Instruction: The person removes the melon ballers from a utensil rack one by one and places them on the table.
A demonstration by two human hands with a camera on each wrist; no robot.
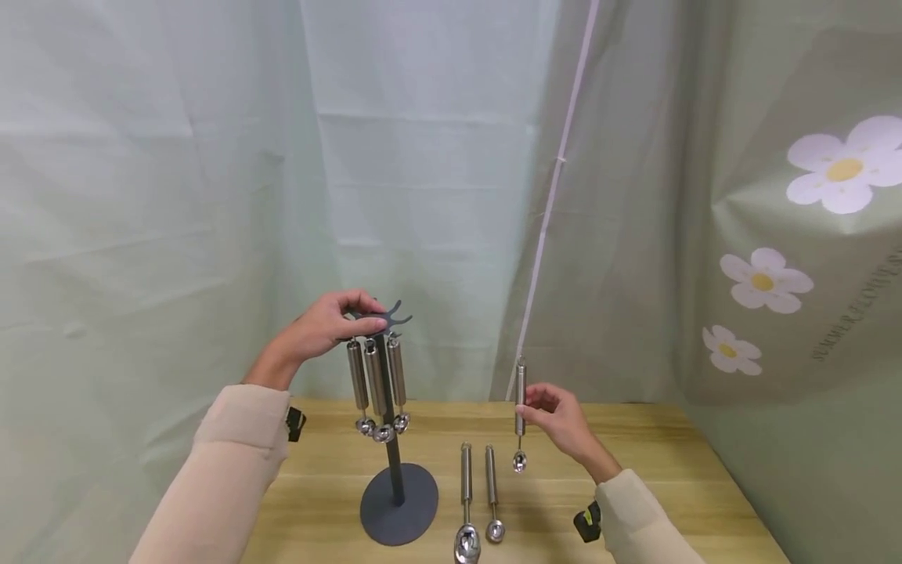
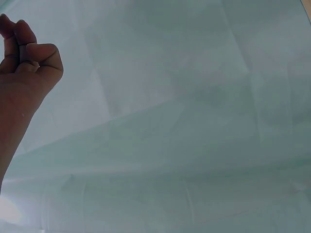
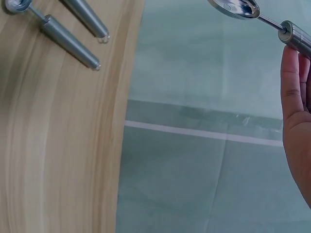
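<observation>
A dark grey stand (image 1: 398, 501) with a round base rises from the wooden table (image 1: 634, 470). From its forked top (image 1: 391, 316) hang three steel scoops (image 1: 377, 384). My left hand (image 1: 331, 323) grips that top, fingers curled over it; in the left wrist view only the curled fingers (image 2: 29, 53) show. Right of the stand, my right hand (image 1: 557, 419) pinches a fourth steel scoop (image 1: 520, 415) upright above the table, bowl down. The right wrist view catches that scoop's bowl (image 3: 238, 8). Two more scoops (image 1: 467, 501) (image 1: 492, 493) lie flat on the table between stand and hand.
Pale green cloth (image 1: 423, 196) hangs behind the table, and a flower-printed cloth (image 1: 796, 235) closes the right side. The table's far edge runs just behind the stand. A black strap (image 1: 588, 523) sits at my right wrist.
</observation>
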